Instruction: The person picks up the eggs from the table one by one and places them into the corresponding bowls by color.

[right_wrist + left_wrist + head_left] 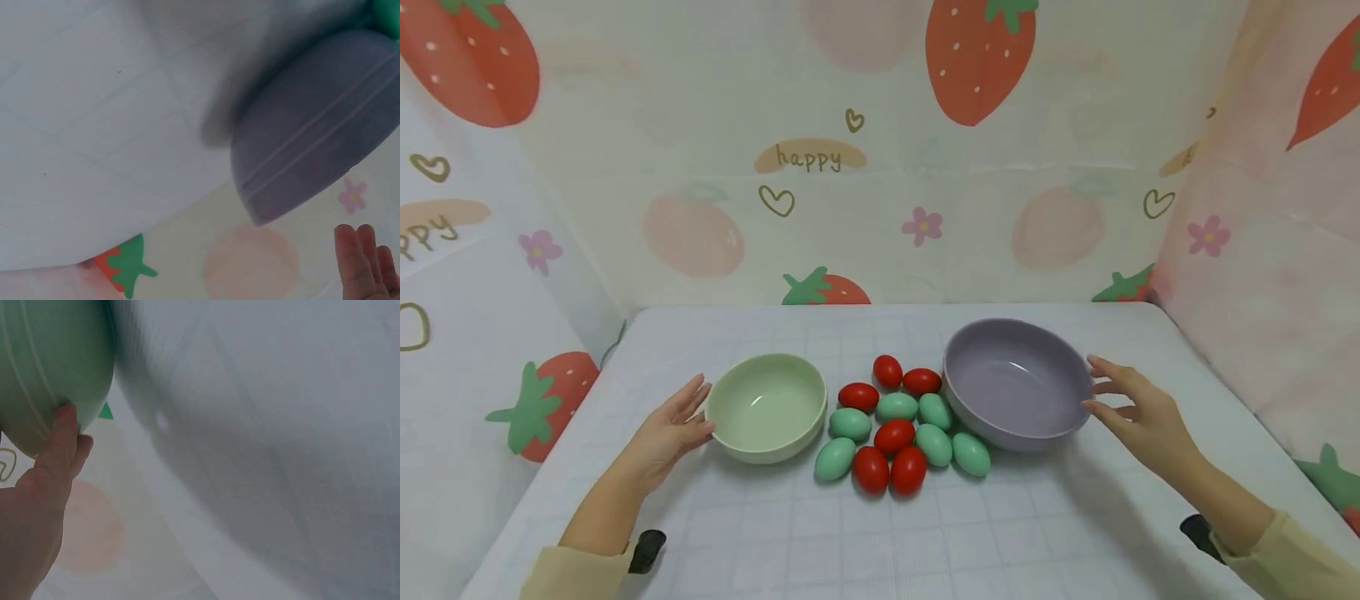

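Head view: near on the desk (880, 554), red eggs (908, 472) and green eggs (835, 459) cluster between two bowls, probably within either side's reach. Hands well apart. Left hand (664, 435), fingers extended, touches the light green bowl (766, 414); right hand (1142, 414), fingers parted, at the purple bowl (1017, 390), contact unclear. Outer-side placement presumably avoids jostling eggs. Far: strawberry-print backdrop (970, 183).
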The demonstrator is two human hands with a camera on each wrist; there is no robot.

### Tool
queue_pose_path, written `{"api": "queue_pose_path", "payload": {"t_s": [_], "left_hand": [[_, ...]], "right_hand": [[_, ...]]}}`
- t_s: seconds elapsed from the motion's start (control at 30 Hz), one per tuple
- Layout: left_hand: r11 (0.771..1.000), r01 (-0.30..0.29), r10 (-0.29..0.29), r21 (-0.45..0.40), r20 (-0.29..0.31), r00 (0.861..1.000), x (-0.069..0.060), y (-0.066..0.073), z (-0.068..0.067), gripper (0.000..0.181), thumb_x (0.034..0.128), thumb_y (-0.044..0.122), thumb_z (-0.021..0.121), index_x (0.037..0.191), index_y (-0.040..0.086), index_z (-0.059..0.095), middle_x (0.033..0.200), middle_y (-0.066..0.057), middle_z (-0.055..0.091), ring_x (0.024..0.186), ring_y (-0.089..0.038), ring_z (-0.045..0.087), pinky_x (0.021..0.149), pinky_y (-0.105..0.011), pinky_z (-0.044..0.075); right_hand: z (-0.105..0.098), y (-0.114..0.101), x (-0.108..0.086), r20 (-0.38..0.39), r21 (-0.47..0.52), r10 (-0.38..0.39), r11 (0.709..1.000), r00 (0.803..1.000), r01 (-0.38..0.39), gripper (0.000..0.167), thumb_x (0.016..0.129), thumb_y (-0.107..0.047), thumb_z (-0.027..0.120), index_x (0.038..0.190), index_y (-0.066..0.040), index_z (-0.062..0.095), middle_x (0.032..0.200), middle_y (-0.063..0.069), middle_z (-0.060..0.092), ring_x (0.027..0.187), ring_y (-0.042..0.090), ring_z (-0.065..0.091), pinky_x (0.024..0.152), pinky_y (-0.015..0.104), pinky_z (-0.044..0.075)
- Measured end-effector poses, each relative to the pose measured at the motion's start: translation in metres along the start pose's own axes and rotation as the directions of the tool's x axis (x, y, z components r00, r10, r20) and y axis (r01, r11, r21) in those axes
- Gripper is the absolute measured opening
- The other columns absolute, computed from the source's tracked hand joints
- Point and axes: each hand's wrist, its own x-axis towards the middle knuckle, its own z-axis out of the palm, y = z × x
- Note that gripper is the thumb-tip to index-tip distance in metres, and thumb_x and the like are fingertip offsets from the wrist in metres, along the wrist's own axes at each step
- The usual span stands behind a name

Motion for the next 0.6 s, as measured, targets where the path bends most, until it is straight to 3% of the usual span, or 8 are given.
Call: {"api": "queue_pose_path", "payload": {"t_s": [0.07, 0.17, 0.3, 0.4, 0.5, 0.6], "left_hand": [[1.000, -0.003, 0.003, -0.012, -0.004, 1.000, -0.001, -0.001, 0.000, 0.082, 0.0954, -0.008, 0.050, 0.154, 0.005, -0.005, 0.160, -0.018, -0.005, 0.144, -0.040, 0.001, 0.085, -0.011, 0.046], [1.000, -0.012, 0.012, -0.025, -0.006, 1.000, -0.001, -0.001, 0.001, 0.081, 0.0955, -0.008, 0.050, 0.154, 0.005, -0.004, 0.160, -0.015, -0.005, 0.145, -0.037, 0.000, 0.086, -0.010, 0.044], [0.999, -0.034, 0.034, -0.023, -0.006, 0.999, -0.001, 0.000, 0.002, 0.079, 0.0957, -0.010, 0.048, 0.154, 0.003, -0.003, 0.160, -0.015, -0.004, 0.145, -0.036, 0.002, 0.088, -0.010, 0.043], [0.999, -0.040, 0.040, -0.019, -0.006, 0.999, 0.000, -0.001, 0.002, 0.077, 0.0961, -0.010, 0.047, 0.154, 0.002, -0.003, 0.160, -0.015, -0.003, 0.145, -0.037, 0.003, 0.087, -0.009, 0.044], [0.999, -0.029, 0.029, -0.028, -0.011, 1.000, 0.001, -0.001, 0.003, 0.077, 0.0962, -0.010, 0.046, 0.154, 0.002, -0.003, 0.160, -0.015, -0.003, 0.144, -0.036, 0.003, 0.086, -0.010, 0.045], [0.999, -0.013, 0.012, -0.041, -0.022, 1.000, 0.001, -0.001, 0.004, 0.077, 0.0959, -0.011, 0.047, 0.154, 0.003, -0.002, 0.160, -0.014, -0.003, 0.145, -0.035, 0.004, 0.085, -0.011, 0.045]], "right_hand": [[0.005, -0.006, 0.001, 0.029, 0.110, -0.006, 0.994, 1.000, 0.003, 0.072, 0.069, 0.024, 0.071, 0.134, -0.002, 0.057, 0.115, -0.023, 0.059, 0.095, -0.007, 0.060, 0.070, 0.009, 0.050], [0.012, -0.011, 0.002, 0.107, 0.252, -0.050, 0.968, 0.993, 0.021, 0.076, 0.070, 0.026, 0.069, 0.138, -0.006, 0.054, 0.108, -0.019, 0.063, 0.092, -0.002, 0.062, 0.070, 0.012, 0.052], [0.023, -0.015, 0.007, 0.213, 0.385, -0.175, 0.919, 0.961, 0.082, 0.074, 0.071, 0.026, 0.068, 0.138, -0.003, 0.053, 0.116, -0.010, 0.065, 0.097, 0.004, 0.063, 0.070, 0.018, 0.054], [0.030, -0.018, 0.012, 0.283, 0.369, -0.259, 0.918, 0.924, 0.144, 0.071, 0.071, 0.017, 0.074, 0.136, -0.004, 0.056, 0.129, -0.005, 0.062, 0.112, 0.005, 0.058, 0.083, 0.019, 0.051], [0.037, -0.022, 0.016, 0.368, 0.261, -0.282, 0.946, 0.886, 0.193, 0.071, 0.070, 0.003, 0.081, 0.136, -0.011, 0.058, 0.136, -0.003, 0.058, 0.126, 0.007, 0.048, 0.098, 0.020, 0.041], [0.045, -0.025, 0.020, 0.454, 0.166, -0.278, 0.960, 0.846, 0.226, 0.073, 0.069, -0.008, 0.084, 0.137, -0.017, 0.057, 0.135, -0.002, 0.058, 0.131, 0.014, 0.043, 0.102, 0.035, 0.039]]}}
